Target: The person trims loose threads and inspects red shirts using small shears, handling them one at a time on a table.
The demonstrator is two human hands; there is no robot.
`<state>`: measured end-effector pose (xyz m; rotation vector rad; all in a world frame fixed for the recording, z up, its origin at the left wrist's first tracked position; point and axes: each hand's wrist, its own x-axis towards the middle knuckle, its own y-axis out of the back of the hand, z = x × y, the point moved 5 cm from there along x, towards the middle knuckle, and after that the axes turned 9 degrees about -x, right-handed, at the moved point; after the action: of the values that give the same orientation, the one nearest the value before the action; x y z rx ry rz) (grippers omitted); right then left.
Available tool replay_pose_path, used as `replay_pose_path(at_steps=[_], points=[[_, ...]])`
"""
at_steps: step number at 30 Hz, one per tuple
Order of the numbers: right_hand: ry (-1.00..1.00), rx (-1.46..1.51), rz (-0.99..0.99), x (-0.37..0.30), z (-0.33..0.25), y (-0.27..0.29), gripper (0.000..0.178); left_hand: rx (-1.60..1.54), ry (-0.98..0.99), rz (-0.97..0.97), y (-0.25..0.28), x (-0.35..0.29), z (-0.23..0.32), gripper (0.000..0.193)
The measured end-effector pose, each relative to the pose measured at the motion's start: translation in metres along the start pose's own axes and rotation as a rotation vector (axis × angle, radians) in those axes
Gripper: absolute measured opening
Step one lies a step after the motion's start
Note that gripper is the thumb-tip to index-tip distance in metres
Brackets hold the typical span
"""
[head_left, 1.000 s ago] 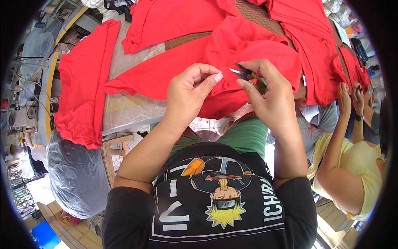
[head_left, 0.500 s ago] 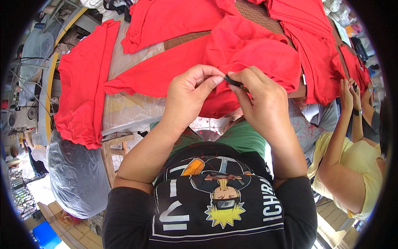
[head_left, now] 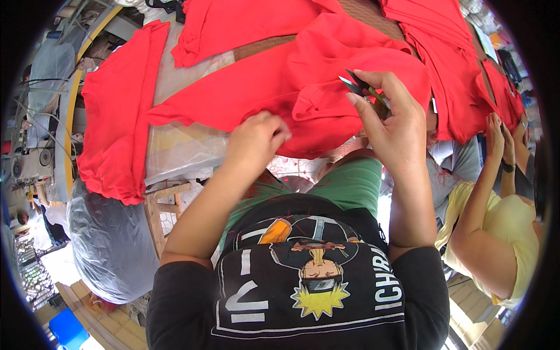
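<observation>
In my right hand [head_left: 396,114] is a pair of thread snips [head_left: 358,87], held between thumb and fingers with the pointed blades spread apart and aimed up and left. My left hand [head_left: 256,139] is at the near edge of a red garment [head_left: 344,64] that lies bunched on the table before me. Its fingers look curled and are smeared by motion, so whether they grip the cloth is not clear. A tapered length of the garment stretches off to the left.
Another red garment [head_left: 119,116] hangs over the table's left end, beside a grey plastic-wrapped bundle [head_left: 108,245]. More red cloth [head_left: 245,29] lies at the far side. To the right, a person in a yellow top [head_left: 496,233] handles further red pieces [head_left: 452,87].
My hands have moved apart. The left dropped down and left toward the garment's near edge; the right rose slightly to the right, and the snips' blades now show.
</observation>
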<state>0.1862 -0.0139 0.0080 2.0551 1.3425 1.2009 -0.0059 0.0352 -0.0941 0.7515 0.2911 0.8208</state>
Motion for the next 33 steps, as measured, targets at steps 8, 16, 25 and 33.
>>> replay_pose_path(at_steps=[8, 16, 25, 33], points=[[-0.12, 0.094, 0.134, -0.001, 0.029, 0.018, 0.025, -0.741, 0.06, -0.123, 0.109, -0.02, 0.048, 0.024], [-0.07, 0.124, 0.079, -0.003, 0.021, 0.016, 0.026, 0.007, 0.048, -0.251, 0.031, -0.023, 0.007, 0.01], [-0.106, 0.219, 0.216, 0.001, 0.031, 0.03, 0.024, -0.143, -0.178, 0.037, 0.025, 0.047, 0.038, 0.026], [-0.206, 0.205, 0.442, -0.003, 0.071, 0.067, 0.028, -0.943, -0.173, 0.663, 0.249, 0.077, -0.014, 0.058]])
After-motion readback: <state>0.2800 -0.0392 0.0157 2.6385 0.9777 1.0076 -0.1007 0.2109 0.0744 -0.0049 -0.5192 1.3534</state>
